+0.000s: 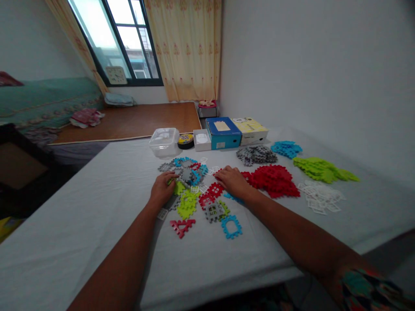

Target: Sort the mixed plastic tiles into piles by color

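My left hand [163,188] rests at the left edge of a mixed pile of flat plastic interlocking pieces, its fingers bent loosely against lime-green pieces [188,203] and grey pieces [188,175]. On the pile's other side lies my right hand [232,180], fingers apart over red square pieces [214,192]; what is under its palm is hidden. Neither hand visibly grips a piece. Blue pieces [196,176] sit at the back of the pile. Nearer to me are a red triangle piece [182,222], a grey square piece [212,211] and a blue square frame piece [231,227].
Sorted heaps stand on the right: red [274,179], grey [256,154], blue [287,149], lime green [320,168] and white [320,196]. Along the table's back are a clear plastic box [164,142], black tape roll [186,141], small white box [202,140], blue box [223,132] and yellow box [251,129].
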Motion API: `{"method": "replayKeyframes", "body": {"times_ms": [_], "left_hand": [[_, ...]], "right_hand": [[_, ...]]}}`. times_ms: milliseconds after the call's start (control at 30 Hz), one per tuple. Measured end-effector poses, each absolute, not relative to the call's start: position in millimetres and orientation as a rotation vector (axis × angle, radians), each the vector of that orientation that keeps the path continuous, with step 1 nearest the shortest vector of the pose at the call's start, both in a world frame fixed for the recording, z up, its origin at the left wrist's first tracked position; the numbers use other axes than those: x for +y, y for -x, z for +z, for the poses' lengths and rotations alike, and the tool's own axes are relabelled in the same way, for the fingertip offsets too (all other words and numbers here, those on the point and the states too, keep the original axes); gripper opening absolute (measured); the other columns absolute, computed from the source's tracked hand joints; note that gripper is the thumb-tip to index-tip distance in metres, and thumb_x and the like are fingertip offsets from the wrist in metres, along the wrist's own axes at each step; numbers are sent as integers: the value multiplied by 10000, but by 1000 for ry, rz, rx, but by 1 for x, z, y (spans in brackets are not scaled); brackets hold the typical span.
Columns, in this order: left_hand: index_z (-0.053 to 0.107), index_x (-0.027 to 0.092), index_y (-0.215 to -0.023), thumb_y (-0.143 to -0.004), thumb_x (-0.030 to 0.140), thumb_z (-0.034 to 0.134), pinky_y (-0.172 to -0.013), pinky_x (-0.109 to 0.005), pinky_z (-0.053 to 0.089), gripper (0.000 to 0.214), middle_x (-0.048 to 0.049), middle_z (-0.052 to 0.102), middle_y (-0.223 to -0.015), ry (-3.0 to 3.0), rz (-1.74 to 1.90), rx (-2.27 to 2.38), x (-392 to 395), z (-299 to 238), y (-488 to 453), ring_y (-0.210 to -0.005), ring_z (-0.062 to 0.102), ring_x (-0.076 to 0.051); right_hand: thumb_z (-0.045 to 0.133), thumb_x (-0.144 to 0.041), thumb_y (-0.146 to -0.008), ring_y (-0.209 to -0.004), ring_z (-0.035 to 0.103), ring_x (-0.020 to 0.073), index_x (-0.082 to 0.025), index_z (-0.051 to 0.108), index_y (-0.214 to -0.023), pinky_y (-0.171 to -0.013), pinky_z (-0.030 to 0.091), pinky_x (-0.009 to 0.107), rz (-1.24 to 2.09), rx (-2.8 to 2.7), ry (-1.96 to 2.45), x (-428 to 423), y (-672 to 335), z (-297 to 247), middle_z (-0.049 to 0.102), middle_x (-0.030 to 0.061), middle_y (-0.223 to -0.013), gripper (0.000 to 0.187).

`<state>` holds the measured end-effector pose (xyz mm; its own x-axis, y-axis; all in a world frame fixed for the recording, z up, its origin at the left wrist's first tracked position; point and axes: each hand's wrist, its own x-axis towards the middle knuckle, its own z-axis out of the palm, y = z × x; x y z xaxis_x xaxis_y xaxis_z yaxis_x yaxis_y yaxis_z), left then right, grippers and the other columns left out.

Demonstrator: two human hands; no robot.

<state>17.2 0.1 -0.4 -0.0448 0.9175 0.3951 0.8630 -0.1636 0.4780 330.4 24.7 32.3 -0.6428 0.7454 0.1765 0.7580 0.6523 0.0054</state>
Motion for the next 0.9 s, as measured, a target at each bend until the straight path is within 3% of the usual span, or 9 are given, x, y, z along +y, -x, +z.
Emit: {"method": "replayKeyframes", "body": {"times_ms": [600,900], "left_hand": [[742,206,-989,-785,236,479,-1040,-452,444,334,-75,681,-1184,-2157,976,1957,0,-1,-16,-1141,591,-257],[742,203,-994,-796,242,485,-1034,-431,449,327,-79,679,-1178,-2166,976,1965,1,-3,-16,-1129,593,-251]], "right_hand": [[624,-253,-824,-922,631,224,-221,688,-1010,-721,387,292,86,-2445,1661,35,-401,70,724,57,-1035,199],[553,-313,-899,-967,634,227,-220,689,-1084,-771,418,295,41,-2426,1698,35,-396,70,715,83,-1085,247]]}}
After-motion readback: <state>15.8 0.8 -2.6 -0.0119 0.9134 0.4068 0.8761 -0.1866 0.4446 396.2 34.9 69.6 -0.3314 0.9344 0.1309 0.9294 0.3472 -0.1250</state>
